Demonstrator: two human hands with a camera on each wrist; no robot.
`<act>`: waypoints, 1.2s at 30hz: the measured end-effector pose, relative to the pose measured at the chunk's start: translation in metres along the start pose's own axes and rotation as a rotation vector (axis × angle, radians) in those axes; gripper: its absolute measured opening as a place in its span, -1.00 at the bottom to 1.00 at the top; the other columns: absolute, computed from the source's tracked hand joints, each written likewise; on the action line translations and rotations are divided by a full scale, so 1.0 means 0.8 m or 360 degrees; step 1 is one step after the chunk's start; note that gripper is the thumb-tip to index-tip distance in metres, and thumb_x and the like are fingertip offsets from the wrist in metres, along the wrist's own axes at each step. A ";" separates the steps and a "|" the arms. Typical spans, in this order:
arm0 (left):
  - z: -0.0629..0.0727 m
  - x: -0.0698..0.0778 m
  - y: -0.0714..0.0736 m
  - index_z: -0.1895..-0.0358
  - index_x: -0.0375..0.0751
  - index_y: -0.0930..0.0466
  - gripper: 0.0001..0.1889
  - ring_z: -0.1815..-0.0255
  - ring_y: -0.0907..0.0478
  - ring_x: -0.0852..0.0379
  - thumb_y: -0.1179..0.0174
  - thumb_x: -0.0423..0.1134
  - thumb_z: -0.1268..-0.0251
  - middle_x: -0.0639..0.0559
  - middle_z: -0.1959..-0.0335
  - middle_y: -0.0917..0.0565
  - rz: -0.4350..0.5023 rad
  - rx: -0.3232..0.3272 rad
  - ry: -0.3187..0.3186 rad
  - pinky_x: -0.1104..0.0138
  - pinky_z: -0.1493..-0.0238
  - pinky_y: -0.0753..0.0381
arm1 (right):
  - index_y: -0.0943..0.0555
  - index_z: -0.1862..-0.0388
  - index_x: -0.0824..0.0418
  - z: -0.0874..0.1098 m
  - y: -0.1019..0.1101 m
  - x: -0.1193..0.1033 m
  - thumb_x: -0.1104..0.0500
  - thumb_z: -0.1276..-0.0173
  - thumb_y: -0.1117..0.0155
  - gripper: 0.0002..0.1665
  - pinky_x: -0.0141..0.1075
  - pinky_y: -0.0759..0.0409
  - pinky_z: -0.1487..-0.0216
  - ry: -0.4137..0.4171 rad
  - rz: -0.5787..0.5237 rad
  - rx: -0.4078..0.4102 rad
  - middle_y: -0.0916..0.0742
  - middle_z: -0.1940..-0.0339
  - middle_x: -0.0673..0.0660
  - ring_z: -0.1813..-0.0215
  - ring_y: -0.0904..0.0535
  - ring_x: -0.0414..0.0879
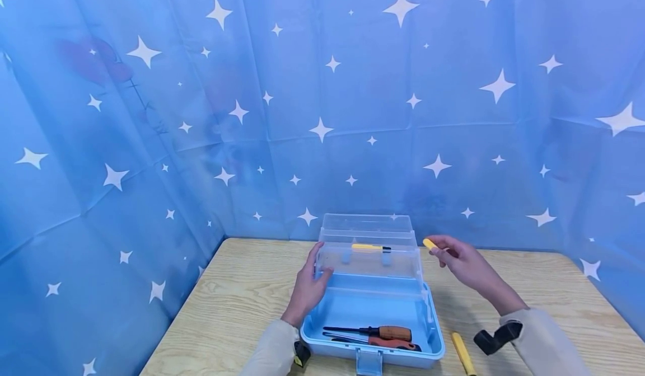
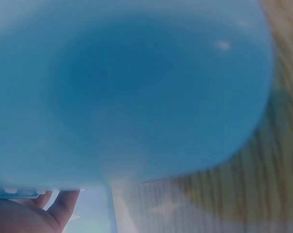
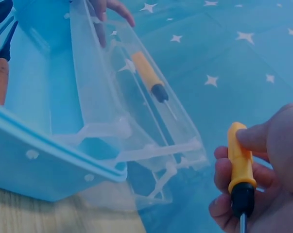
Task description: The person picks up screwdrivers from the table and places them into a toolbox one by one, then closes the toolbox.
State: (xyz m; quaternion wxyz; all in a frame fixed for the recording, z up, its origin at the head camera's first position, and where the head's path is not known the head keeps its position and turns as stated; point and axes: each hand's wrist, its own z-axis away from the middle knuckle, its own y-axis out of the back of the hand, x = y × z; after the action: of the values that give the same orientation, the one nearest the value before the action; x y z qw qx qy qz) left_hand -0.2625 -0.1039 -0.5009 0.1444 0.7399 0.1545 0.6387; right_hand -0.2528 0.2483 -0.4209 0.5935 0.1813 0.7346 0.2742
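My right hand holds a screwdriver between thumb and fingers, just right of a blue toolbox. That screwdriver has a yellow handle, a black collar and a metal shaft. At the box's left side, my left hand grips the end of the raised clear tray, thumb on the near side. Another yellow-and-black screwdriver lies in the tray's upper part. Inside the box base are a brown-handled screwdriver and a red-and-black-handled tool. The left wrist view is mostly filled by the blurred blue box wall.
A yellow-handled tool lies on the wooden table, right of the box; its lower end leaves the picture. Behind the table hangs a blue curtain with white stars. The box's latch hangs at its front.
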 end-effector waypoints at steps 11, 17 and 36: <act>0.000 0.000 0.001 -0.50 0.56 -0.03 -0.38 -0.49 -0.28 -0.16 -0.06 0.01 -0.51 0.08 -0.51 -0.31 -0.0007 -0.0011 -0.0003 -0.26 -0.33 -0.35 | -0.44 -0.36 0.24 -0.014 -0.002 -0.013 -0.02 -0.59 -0.01 -0.48 -0.28 -0.46 0.46 0.0039 -0.0008 -0.0023 -0.61 0.21 0.14 0.27 -0.47 -0.02; 0.000 -0.001 0.001 -0.49 0.59 -0.03 -0.38 -0.49 -0.27 -0.16 -0.06 0.01 -0.50 0.08 -0.51 -0.30 0.0002 -0.0015 0.0006 -0.26 -0.33 -0.34 | -0.44 -0.36 0.24 -0.022 0.001 -0.022 0.03 -0.60 0.00 -0.52 -0.28 -0.47 0.44 0.0083 -0.0022 -0.0058 -0.62 0.18 0.16 0.27 -0.48 -0.01; -0.001 -0.002 0.001 -0.53 0.46 -0.05 -0.38 -0.49 -0.27 -0.17 -0.05 0.04 -0.51 0.07 -0.51 -0.30 0.0000 -0.0002 0.0004 -0.26 -0.32 -0.35 | -0.42 -0.38 0.26 -0.045 0.000 -0.048 0.09 -0.59 -0.03 -0.51 -0.25 -0.57 0.36 0.0158 -0.0030 -0.0125 -0.64 0.13 0.18 0.23 -0.53 0.05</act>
State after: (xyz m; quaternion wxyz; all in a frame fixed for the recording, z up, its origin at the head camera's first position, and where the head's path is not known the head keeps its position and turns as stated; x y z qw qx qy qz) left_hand -0.2634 -0.1051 -0.5023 0.1446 0.7389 0.1542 0.6398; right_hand -0.2792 0.2187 -0.3857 0.5655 0.1370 0.7535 0.3060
